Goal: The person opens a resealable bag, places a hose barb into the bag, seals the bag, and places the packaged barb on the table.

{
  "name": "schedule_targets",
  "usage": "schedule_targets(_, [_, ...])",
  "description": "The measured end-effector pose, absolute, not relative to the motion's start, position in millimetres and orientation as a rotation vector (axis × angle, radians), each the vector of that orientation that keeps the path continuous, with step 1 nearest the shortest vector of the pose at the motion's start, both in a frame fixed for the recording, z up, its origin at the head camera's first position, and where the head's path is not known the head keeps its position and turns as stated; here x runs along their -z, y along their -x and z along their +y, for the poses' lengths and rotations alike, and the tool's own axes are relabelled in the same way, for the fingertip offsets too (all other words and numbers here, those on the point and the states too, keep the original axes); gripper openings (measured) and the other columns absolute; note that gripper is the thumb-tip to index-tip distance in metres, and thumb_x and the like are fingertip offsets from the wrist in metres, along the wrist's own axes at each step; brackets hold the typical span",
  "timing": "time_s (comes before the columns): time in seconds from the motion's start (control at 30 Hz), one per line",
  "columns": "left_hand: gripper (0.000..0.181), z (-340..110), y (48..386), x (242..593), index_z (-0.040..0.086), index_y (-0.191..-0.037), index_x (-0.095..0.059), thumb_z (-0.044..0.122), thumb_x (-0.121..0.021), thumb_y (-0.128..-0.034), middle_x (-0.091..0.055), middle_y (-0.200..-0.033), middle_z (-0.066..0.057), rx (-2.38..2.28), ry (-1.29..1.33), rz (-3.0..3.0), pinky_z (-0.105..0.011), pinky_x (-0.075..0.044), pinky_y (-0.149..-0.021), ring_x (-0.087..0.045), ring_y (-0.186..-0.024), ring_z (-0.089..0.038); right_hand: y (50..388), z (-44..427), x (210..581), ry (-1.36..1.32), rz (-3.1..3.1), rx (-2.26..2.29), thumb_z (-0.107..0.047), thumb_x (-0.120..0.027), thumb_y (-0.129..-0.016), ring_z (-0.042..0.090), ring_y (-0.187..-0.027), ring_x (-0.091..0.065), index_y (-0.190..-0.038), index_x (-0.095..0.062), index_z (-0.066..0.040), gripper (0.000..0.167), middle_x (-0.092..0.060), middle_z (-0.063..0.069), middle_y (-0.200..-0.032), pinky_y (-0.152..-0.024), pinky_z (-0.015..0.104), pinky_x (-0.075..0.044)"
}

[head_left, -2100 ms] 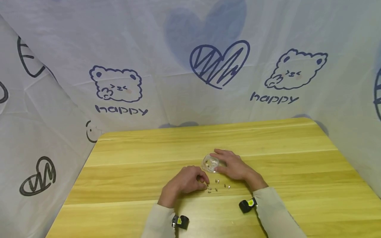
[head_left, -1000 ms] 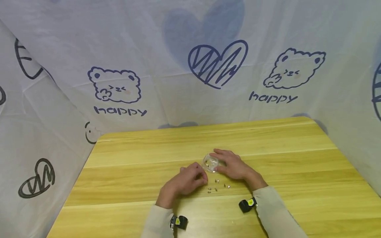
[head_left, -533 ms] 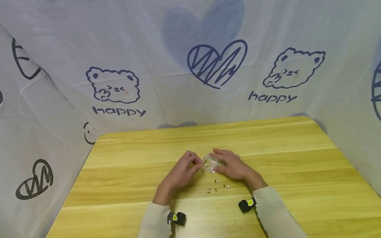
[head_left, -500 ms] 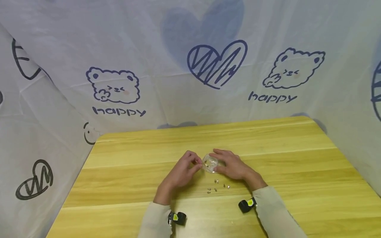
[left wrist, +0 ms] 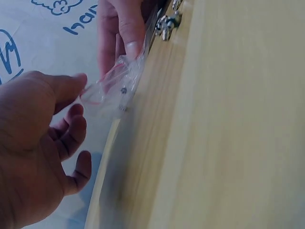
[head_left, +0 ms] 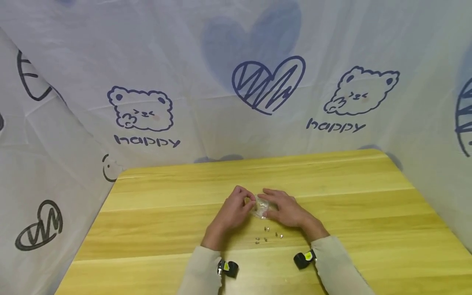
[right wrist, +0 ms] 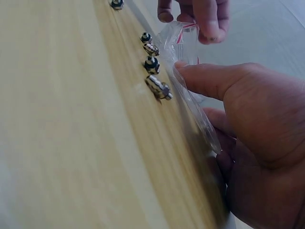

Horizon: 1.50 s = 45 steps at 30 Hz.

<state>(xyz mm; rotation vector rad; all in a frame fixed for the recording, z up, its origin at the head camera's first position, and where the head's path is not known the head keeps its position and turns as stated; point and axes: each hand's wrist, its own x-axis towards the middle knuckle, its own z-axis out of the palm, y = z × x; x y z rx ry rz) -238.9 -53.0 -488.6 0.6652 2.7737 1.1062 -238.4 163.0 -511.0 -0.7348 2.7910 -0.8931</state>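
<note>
My right hand (head_left: pixel 289 211) holds a clear zip bag (head_left: pixel 262 209) near the middle of the table, thumb on one side and fingers on the other. The bag's red-striped mouth shows in the right wrist view, turned toward my left hand (head_left: pixel 234 209). Inside the bag, tiny metal pieces (left wrist: pixel 124 90) are visible. My left thumb and index finger meet at the bag's mouth in a pinch; a small piece between them is too hidden to make out. Several small silver metal fittings (right wrist: pixel 158 88) with dark bands lie loose on the table, nearer to me than the bag.
The wooden table (head_left: pixel 166 229) reaches back to a white curtain (head_left: pixel 206 123) printed with bears and hearts. Black wrist cameras sit by both sleeves, the left one (head_left: pixel 231 269) and the right one (head_left: pixel 303 259).
My left hand has picked one fitting up from the loose group and moved away from me to the bag's mouth. My right hand has stayed at the bag.
</note>
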Motion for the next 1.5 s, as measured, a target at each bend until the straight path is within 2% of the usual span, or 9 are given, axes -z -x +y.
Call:
schedule_targets(0.23, [0.014,-52.2,236.9,489.9,0.014,-0.102,-0.065,0.025,-0.056,-0.0981,-0.05,-0.108,-0.005,-1.003,-0.591,2.838,-0.028,-0.041,-0.069,-0.047,-0.077,-0.013,237.1,159.6,510.4,0.687,2.777,0.911,-0.033,-0.058,-0.096,0.035,-0.143,-0.03,-0.143,-0.048,-0.024,0.05,-0.034,0.007,-0.156,-0.108,0.065,-0.023])
schedule_targets(0.6, [0.014,-55.0,238.6,495.4,0.015,-0.1,-0.066,0.026,-0.056,-0.0983,-0.05,-0.104,-0.002,-0.987,-0.578,2.845,-0.031,-0.042,-0.076,-0.048,-0.081,-0.014,236.3,160.0,507.7,0.703,2.776,0.912,-0.032,-0.06,-0.095,0.036,-0.143,-0.03,-0.143,-0.048,-0.023,0.05,-0.035,0.008,-0.156,-0.108,0.065,-0.022])
schedule_targets(1.07, [0.019,-58.5,236.0,492.3,0.014,-0.113,-0.06,0.026,-0.053,-0.0998,-0.057,-0.104,-0.004,-1.055,-0.641,2.798,-0.032,-0.047,-0.08,-0.054,-0.086,-0.014,234.8,160.9,506.0,0.723,2.788,0.888,-0.03,-0.061,-0.094,0.037,-0.142,-0.031,-0.143,-0.048,-0.02,0.052,-0.035,0.009,-0.155,-0.106,0.066,-0.024])
schedule_targets(1.3, [0.022,-61.1,232.0,488.8,0.013,-0.118,-0.06,0.023,-0.056,-0.098,-0.061,-0.108,-0.006,-1.083,-0.659,2.775,-0.039,-0.049,-0.089,-0.059,-0.099,-0.019,235.4,162.5,507.9,0.72,2.796,0.885,-0.031,-0.06,-0.094,0.037,-0.142,-0.031,-0.143,-0.047,-0.021,0.052,-0.035,0.009,-0.156,-0.106,0.066,-0.024])
schedule_targets(1.4, [0.023,-61.6,228.1,488.0,0.014,-0.118,-0.06,0.023,-0.056,-0.0977,-0.06,-0.112,-0.008,-1.044,-0.7,2.787,-0.041,-0.049,-0.091,-0.059,-0.104,-0.022,236.0,162.2,509.2,0.72,2.789,0.892,-0.031,-0.06,-0.094,0.036,-0.142,-0.03,-0.144,-0.047,-0.022,0.052,-0.034,0.008,-0.156,-0.106,0.066,-0.024])
schedule_targets(1.5, [0.021,-61.5,223.6,486.8,0.015,-0.116,-0.061,0.024,-0.057,-0.0975,-0.056,-0.113,-0.007,-0.995,-0.729,2.818,-0.039,-0.048,-0.088,-0.056,-0.101,-0.021,236.5,161.4,509.5,0.726,2.792,0.889,-0.032,-0.06,-0.094,0.036,-0.142,-0.031,-0.143,-0.047,-0.023,0.051,-0.035,0.008,-0.156,-0.106,0.066,-0.024])
